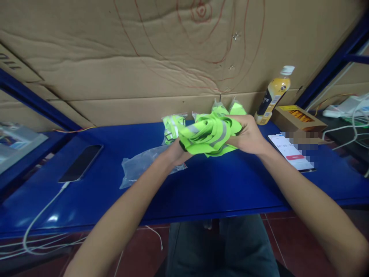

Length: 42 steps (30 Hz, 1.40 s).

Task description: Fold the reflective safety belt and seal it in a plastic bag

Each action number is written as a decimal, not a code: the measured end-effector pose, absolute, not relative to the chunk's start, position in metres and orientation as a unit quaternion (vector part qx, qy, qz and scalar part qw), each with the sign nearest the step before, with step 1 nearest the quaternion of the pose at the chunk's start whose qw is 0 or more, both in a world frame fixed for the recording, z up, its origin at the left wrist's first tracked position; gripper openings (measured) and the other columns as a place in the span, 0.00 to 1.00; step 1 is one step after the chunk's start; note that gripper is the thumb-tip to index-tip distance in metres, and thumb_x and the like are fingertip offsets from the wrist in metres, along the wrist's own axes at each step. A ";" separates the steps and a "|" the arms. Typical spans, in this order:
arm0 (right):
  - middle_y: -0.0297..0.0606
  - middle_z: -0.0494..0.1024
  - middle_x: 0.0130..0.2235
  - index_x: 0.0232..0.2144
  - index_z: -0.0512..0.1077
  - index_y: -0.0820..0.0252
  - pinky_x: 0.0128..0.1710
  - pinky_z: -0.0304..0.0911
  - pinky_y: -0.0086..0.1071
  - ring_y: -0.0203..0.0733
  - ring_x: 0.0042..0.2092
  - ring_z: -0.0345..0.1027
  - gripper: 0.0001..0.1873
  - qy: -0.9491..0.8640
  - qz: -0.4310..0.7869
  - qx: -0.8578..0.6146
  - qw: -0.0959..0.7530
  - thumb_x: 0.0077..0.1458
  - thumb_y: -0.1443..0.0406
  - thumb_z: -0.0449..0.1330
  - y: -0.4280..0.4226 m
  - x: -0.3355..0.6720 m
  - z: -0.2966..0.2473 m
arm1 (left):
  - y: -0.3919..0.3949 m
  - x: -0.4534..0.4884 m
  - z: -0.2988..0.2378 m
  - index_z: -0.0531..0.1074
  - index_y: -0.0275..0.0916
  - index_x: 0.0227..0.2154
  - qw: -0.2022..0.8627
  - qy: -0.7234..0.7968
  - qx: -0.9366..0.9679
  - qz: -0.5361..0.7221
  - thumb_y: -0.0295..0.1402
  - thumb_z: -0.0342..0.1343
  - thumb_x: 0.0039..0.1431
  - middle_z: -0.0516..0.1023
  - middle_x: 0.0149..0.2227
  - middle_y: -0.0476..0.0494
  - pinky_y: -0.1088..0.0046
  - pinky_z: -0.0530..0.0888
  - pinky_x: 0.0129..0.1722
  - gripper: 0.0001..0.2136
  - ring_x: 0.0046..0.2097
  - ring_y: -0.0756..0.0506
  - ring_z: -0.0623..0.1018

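Got both hands, left hand (175, 151) and right hand (247, 134), fingers clamped round a bunched neon vest (209, 134) over the blue counter (219, 184).

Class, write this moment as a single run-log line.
left hand: grips vest | right hand: grips vest | neon yellow vest: bunched, held above blue table | empty plastic bag: flat on table
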State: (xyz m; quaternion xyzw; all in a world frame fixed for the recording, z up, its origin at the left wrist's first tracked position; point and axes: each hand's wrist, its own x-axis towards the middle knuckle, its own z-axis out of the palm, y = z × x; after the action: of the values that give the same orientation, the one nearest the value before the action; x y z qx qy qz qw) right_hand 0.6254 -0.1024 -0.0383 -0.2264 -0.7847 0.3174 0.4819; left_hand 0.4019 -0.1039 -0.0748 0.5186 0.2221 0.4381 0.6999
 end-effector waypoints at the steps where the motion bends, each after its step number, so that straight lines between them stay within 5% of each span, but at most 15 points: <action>1: 0.30 0.82 0.29 0.36 0.85 0.57 0.29 0.72 0.31 0.40 0.30 0.78 0.12 -0.781 0.313 -0.227 0.490 0.51 0.57 0.77 -0.100 0.627 -0.038 | -0.103 0.400 -0.075 0.82 0.39 0.45 0.712 0.215 0.521 0.420 0.55 0.64 0.63 0.87 0.42 0.38 0.55 0.84 0.45 0.22 0.43 0.35 0.86; 4: 0.37 0.88 0.41 0.42 0.86 0.55 0.45 0.79 0.40 0.49 0.44 0.84 0.13 -0.800 0.224 -0.210 0.516 0.56 0.58 0.75 -0.091 0.634 -0.039 | -0.101 0.392 -0.065 0.81 0.34 0.45 0.756 0.206 0.500 0.367 0.50 0.57 0.70 0.87 0.40 0.35 0.53 0.84 0.44 0.21 0.37 0.36 0.86; 9: 0.40 0.83 0.62 0.59 0.80 0.45 0.65 0.70 0.57 0.56 0.63 0.77 0.19 -0.853 0.014 -0.177 0.492 0.67 0.62 0.63 -0.076 0.640 -0.054 | -0.107 0.384 -0.038 0.77 0.34 0.57 0.797 0.195 0.455 0.346 0.63 0.48 0.70 0.86 0.54 0.30 0.41 0.80 0.56 0.35 0.54 0.26 0.85; 11: 0.37 0.78 0.67 0.62 0.77 0.39 0.67 0.66 0.63 0.57 0.68 0.70 0.23 -0.863 -0.037 -0.182 0.469 0.68 0.64 0.61 -0.073 0.639 -0.063 | -0.112 0.385 -0.036 0.77 0.38 0.58 0.776 0.209 0.472 0.362 0.65 0.54 0.66 0.86 0.54 0.33 0.39 0.81 0.56 0.35 0.56 0.25 0.85; 14: 0.36 0.71 0.72 0.65 0.73 0.36 0.71 0.59 0.69 0.59 0.75 0.60 0.29 -0.876 -0.054 -0.213 0.429 0.66 0.67 0.61 -0.076 0.634 -0.071 | -0.115 0.390 -0.041 0.80 0.41 0.52 0.709 0.269 0.503 0.416 0.50 0.71 0.60 0.87 0.51 0.36 0.46 0.85 0.52 0.24 0.54 0.29 0.86; 18: 0.41 0.61 0.76 0.71 0.66 0.39 0.74 0.51 0.72 0.63 0.78 0.52 0.38 -0.895 -0.015 -0.206 0.395 0.61 0.65 0.63 -0.091 0.624 -0.065 | -0.110 0.390 -0.051 0.81 0.38 0.45 0.629 0.329 0.506 0.490 0.36 0.79 0.50 0.87 0.48 0.37 0.56 0.87 0.45 0.21 0.46 0.36 0.88; 23: 0.46 0.66 0.72 0.66 0.70 0.47 0.73 0.60 0.57 0.59 0.74 0.61 0.32 -0.813 0.102 -0.256 0.513 0.63 0.50 0.65 -0.103 0.619 -0.052 | -0.106 0.385 -0.054 0.81 0.39 0.50 0.556 0.340 0.563 0.508 0.36 0.82 0.43 0.86 0.48 0.39 0.62 0.85 0.45 0.29 0.46 0.39 0.86; 27: 0.42 0.83 0.54 0.54 0.76 0.53 0.60 0.74 0.46 0.51 0.55 0.78 0.28 -0.750 0.283 -0.258 0.538 0.59 0.46 0.71 -0.101 0.614 -0.053 | -0.110 0.387 -0.057 0.78 0.43 0.56 0.437 0.322 0.693 0.475 0.37 0.79 0.48 0.83 0.55 0.42 0.62 0.81 0.52 0.31 0.54 0.38 0.83; 30: 0.38 0.85 0.45 0.46 0.78 0.56 0.50 0.77 0.41 0.46 0.47 0.80 0.29 -0.716 0.375 -0.264 0.525 0.50 0.46 0.77 -0.101 0.605 -0.060 | -0.113 0.391 -0.060 0.75 0.45 0.57 0.355 0.301 0.750 0.469 0.36 0.76 0.52 0.81 0.54 0.44 0.64 0.79 0.51 0.29 0.53 0.40 0.81; 35: 0.37 0.86 0.44 0.46 0.79 0.55 0.46 0.80 0.42 0.46 0.44 0.81 0.38 -0.655 0.515 -0.286 0.474 0.33 0.52 0.85 -0.104 0.596 -0.069 | -0.118 0.395 -0.061 0.72 0.43 0.53 0.283 0.300 0.771 0.484 0.35 0.73 0.51 0.80 0.52 0.44 0.62 0.76 0.54 0.27 0.53 0.39 0.79; 42: 0.40 0.88 0.45 0.46 0.81 0.56 0.47 0.85 0.50 0.50 0.43 0.85 0.37 -0.569 0.639 -0.276 0.438 0.31 0.61 0.86 -0.108 0.599 -0.062 | -0.120 0.402 -0.073 0.70 0.45 0.57 0.210 0.315 0.785 0.490 0.33 0.70 0.55 0.78 0.54 0.43 0.59 0.75 0.56 0.27 0.54 0.39 0.78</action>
State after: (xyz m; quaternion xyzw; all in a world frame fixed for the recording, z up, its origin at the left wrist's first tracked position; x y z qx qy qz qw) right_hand 0.5989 -0.1078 -0.0620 -0.2763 -0.5685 0.6394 0.4377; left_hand 0.4019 -0.1201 -0.0733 0.7851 0.3146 0.4905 0.2099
